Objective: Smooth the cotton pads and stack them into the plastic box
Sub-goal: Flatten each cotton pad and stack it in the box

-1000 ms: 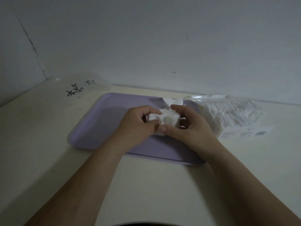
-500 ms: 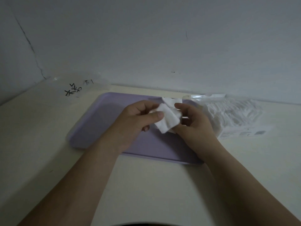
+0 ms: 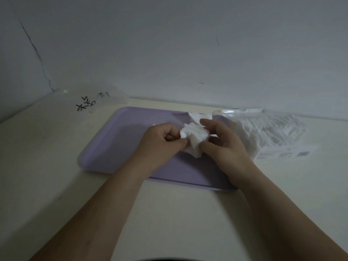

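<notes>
Cotton pad [image 3: 195, 140] crumpled, pinched by left hand [image 3: 162, 143] and right hand [image 3: 225, 147] over purple tray [image 3: 116, 147] | early: unsmoothed, clear plastic box [image 3: 94, 102] seemingly unfilled.

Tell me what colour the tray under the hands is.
Pale purple, a plain lilac with no pattern. The tray shows best in the head view.

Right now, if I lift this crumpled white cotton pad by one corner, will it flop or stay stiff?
Probably floppy: the crumpled white cotton pad is creased and bunched between your left hand and right hand. Likely very light, since two pinches alone hold it above the lilac plastic tray.
</notes>
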The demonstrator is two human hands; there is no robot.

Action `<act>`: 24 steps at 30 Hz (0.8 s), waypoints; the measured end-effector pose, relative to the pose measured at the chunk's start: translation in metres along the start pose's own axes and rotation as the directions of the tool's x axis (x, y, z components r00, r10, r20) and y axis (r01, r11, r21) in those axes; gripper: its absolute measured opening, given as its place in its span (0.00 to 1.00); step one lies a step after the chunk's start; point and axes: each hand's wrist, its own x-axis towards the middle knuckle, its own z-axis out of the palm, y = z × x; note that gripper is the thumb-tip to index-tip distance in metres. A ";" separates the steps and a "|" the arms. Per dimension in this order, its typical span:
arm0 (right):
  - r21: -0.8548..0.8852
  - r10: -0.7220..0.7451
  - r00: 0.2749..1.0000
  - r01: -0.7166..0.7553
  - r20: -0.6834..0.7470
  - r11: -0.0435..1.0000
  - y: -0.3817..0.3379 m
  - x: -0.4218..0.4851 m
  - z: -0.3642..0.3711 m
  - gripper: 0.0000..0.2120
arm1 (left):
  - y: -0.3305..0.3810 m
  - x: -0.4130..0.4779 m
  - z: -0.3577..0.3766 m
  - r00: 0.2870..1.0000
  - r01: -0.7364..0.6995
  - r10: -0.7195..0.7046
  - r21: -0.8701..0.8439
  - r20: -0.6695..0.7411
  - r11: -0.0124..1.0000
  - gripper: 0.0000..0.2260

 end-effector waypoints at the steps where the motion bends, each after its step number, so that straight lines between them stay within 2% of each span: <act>1: 0.022 0.016 0.999 -0.017 0.032 1.000 -0.001 -0.001 0.000 0.31 | -0.002 0.001 0.000 1.000 -0.007 0.007 0.002 -0.012 1.000 0.11; 4: -0.051 0.013 0.999 -0.010 0.043 0.999 -0.002 -0.004 0.003 0.36 | -0.004 0.000 0.002 0.999 -0.032 0.030 0.057 0.041 0.998 0.07; 6: -0.119 -0.014 0.999 0.010 -0.032 0.993 -0.003 -0.003 0.006 0.31 | -0.005 0.003 -0.001 0.997 -0.069 0.066 0.134 0.027 0.989 0.03; 8: -0.145 -0.039 0.996 0.027 -0.081 0.989 -0.003 -0.002 0.005 0.27 | -0.007 0.010 -0.010 0.981 -0.103 0.140 0.257 -0.133 0.961 0.04; 10: -0.159 -0.038 0.995 0.023 -0.093 0.987 -0.002 -0.001 0.002 0.27 | -0.012 0.017 -0.024 0.942 -0.064 0.205 0.455 -0.266 0.888 0.06; 13: -0.191 -0.026 0.998 0.013 -0.065 0.981 -0.001 -0.002 0.004 0.29 | -0.026 0.029 -0.038 0.952 0.115 0.115 0.680 -0.284 0.724 0.16; 16: -0.243 -0.031 0.999 0.021 -0.034 0.970 0.000 -0.001 0.007 0.31 | -0.031 0.034 -0.042 0.969 0.202 -0.016 0.753 -0.247 0.626 0.20; 20: -0.242 -0.011 0.999 0.002 -0.035 0.970 -0.002 0.000 0.004 0.31 | -0.023 0.035 -0.040 0.982 0.184 -0.113 0.672 -0.149 0.717 0.19; 22: -0.256 -0.012 0.999 0.003 -0.034 0.967 -0.002 -0.001 0.004 0.30 | -0.022 0.034 -0.041 0.986 0.164 -0.119 0.550 -0.116 0.819 0.16; 24: -0.254 -0.018 0.999 0.004 -0.051 0.967 -0.002 -0.001 0.004 0.29 | -0.023 0.031 -0.040 0.987 0.152 -0.112 0.415 -0.119 0.897 0.09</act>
